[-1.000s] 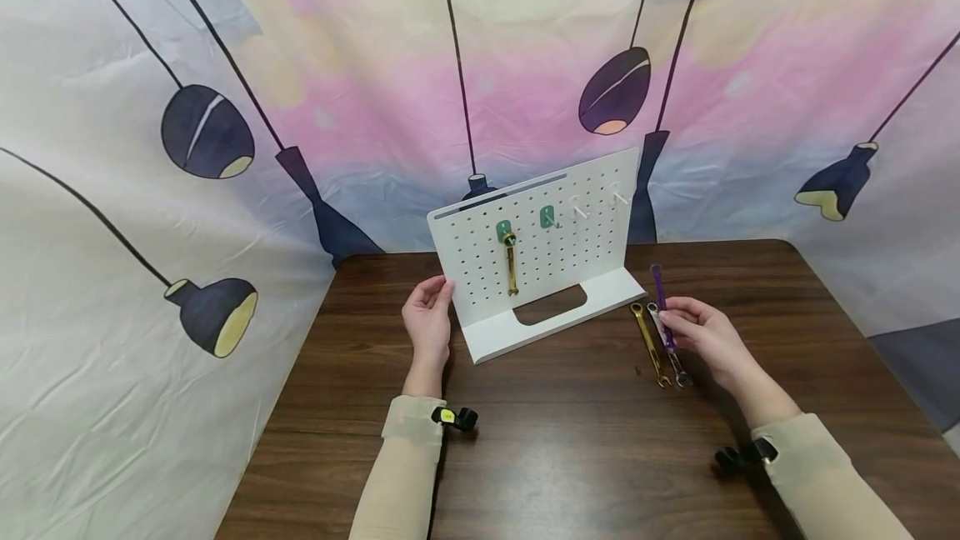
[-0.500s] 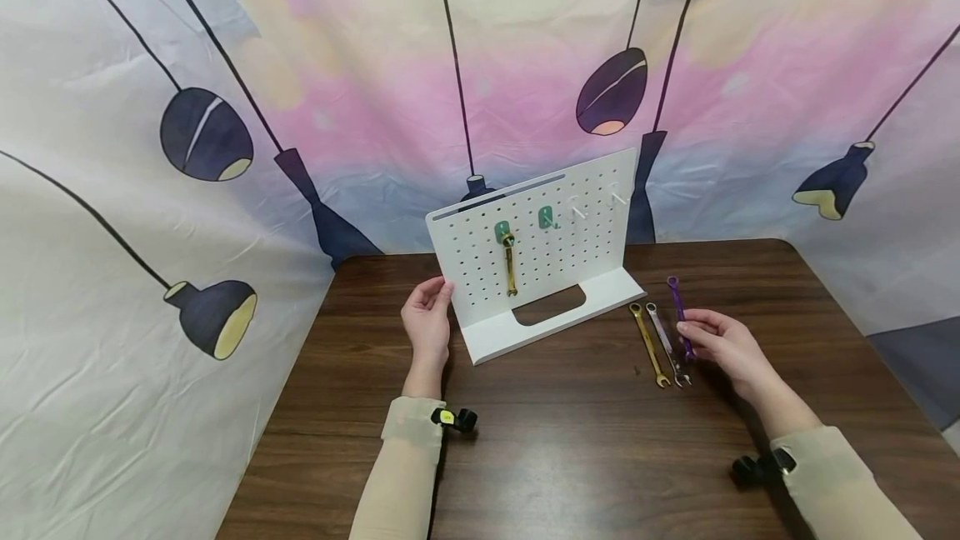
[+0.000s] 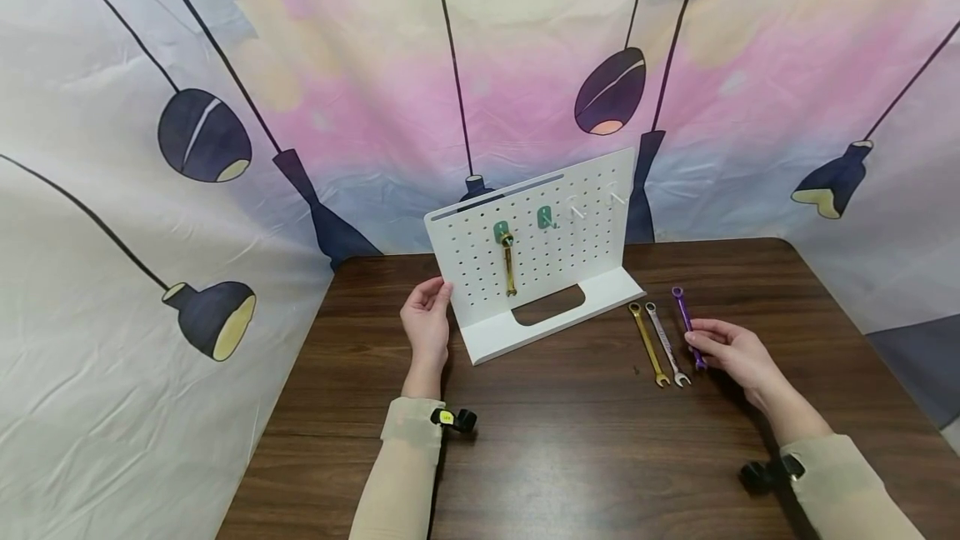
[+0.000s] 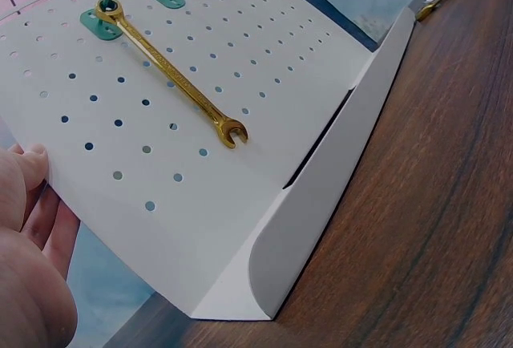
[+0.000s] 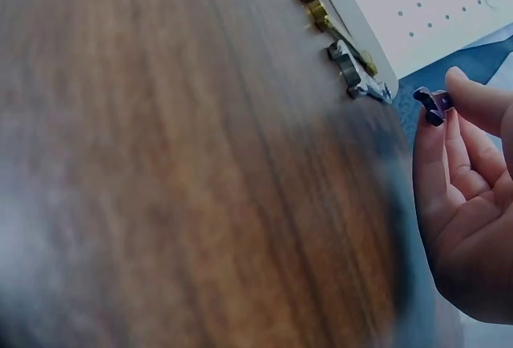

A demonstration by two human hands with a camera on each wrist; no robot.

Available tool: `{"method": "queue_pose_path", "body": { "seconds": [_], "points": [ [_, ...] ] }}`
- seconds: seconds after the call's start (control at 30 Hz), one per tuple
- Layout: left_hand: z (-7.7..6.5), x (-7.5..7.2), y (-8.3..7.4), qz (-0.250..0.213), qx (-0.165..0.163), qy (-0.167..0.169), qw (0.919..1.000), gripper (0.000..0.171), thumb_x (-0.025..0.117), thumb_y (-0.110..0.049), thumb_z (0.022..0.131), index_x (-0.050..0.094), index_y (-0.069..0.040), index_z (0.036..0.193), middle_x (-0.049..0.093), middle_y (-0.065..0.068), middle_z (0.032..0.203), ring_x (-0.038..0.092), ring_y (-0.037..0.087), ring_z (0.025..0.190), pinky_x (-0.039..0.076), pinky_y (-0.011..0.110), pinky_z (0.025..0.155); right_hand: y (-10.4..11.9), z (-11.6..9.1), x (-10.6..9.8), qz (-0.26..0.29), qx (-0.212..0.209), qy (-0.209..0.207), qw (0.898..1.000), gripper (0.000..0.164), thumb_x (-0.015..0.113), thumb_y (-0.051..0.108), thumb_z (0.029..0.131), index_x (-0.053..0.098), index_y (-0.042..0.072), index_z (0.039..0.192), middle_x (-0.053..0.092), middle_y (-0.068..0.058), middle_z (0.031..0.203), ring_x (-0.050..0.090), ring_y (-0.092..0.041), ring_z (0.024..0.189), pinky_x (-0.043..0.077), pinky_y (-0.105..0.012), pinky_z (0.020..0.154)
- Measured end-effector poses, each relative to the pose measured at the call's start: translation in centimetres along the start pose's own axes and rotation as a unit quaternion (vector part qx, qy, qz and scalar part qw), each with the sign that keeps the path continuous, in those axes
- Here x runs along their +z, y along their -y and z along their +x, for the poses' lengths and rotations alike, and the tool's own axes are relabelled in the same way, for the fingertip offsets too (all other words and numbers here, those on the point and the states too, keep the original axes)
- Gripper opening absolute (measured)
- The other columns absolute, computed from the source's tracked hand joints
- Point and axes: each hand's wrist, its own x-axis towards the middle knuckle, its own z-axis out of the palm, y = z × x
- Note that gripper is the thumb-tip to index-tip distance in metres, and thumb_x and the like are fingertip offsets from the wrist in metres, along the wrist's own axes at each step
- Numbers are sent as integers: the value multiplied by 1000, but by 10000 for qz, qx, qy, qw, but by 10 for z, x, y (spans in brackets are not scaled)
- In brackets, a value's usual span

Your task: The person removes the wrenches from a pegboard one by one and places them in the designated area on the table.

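My left hand [image 3: 427, 319] grips the left edge of a white pegboard [image 3: 480, 273], thumb in front and fingers behind, as the left wrist view shows. From a green hook [image 4: 102, 24] on the board hangs a gold wrench [image 4: 172, 75], its forked end down. My right hand [image 3: 738, 357] pinches a purple wrench [image 3: 684, 311] between thumb and fingers, ring end pointing away from me. In the right wrist view only the forked tip of the purple wrench [image 5: 434, 106] shows. Left of it, a silver wrench [image 3: 666, 342] and a second gold wrench [image 3: 648, 343] lie side by side on the table.
A second green hook [image 3: 546, 217] and two clear hooks [image 3: 577, 208] stick out from the board, bearing nothing. The board stands on its base on the brown wooden table [image 3: 570, 440]. A printed cloth [image 3: 360, 90] hangs behind the table.
My right hand has moved right and toward me with the purple wrench, from over the silver wrench to beside it. The left hand keeps its hold on the pegboard.
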Motion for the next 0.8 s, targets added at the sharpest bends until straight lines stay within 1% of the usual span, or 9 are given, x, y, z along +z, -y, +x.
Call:
{"method": "queue_pose_path", "body": {
  "seconds": [0.1, 0.17, 0.33, 0.4, 0.53, 0.6, 0.8],
  "points": [
    [0, 0, 0, 8, 14, -5, 10000, 13, 82, -7, 96, 79, -1, 107, 75, 7, 100, 70, 15, 89, 60, 23, 83, -1, -2, -1, -139, 1, 26, 9999, 60, 68, 25, 108, 49, -17, 146, 71, 18, 104, 66, 2, 92, 59, -23, 78],
    [0, 1, 0, -2, 8, -17, 10000, 13, 82, -7, 96, 80, -1, 107, 76, 7, 100, 70, 16, 89, 60, 23, 83, -1, -3, -2, -213, 17, 33, 9998, 61, 68, 27, 108, 49, -16, 147, 72, 15, 106, 66, 2, 92, 59, -23, 78],
    [0, 1, 0, -15, -6, -46, 10000, 13, 82, -7, 96, 80, -1, 106, 76, 7, 99, 71, 15, 89, 59, 23, 82, -3, -4, -3, -379, -18, 74, 9993, 61, 69, 26, 108, 49, -17, 147, 74, -1, 116, 66, 2, 92, 59, -23, 78],
    [0, 1, 0, -30, -11, -44, 10000, 13, 82, -6, 96, 79, 0, 107, 76, 6, 98, 71, 15, 88, 59, 23, 82, -4, -4, -4, -416, -24, 70, 9991, 61, 69, 26, 108, 50, -16, 146, 74, -3, 117, 66, 2, 92, 59, -23, 78],
    [0, 2, -1, -86, -31, -48, 9999, 16, 82, -4, 95, 78, 4, 109, 75, 7, 98, 71, 14, 88, 59, 23, 82, -5, -4, -6, -515, -37, 109, 9986, 60, 69, 26, 108, 50, -16, 146, 74, -2, 117, 66, 3, 93, 59, -23, 79],
    [0, 2, -1, -95, -32, -63, 9999, 17, 81, -2, 95, 77, 6, 110, 76, 9, 99, 70, 14, 88, 59, 22, 82, -5, -3, -6, -539, -22, 129, 9985, 60, 70, 26, 107, 51, -16, 146, 74, -4, 117, 67, 2, 93, 60, -23, 79],
    [1, 3, -1, -123, -12, -96, 9999, 20, 80, 2, 95, 75, 10, 112, 76, 13, 101, 70, 13, 87, 59, 22, 81, -5, -3, -5, -705, -45, 211, 9973, 59, 71, 24, 107, 52, -16, 144, 72, -18, 123, 67, 0, 93, 60, -25, 79]
  ]
}}
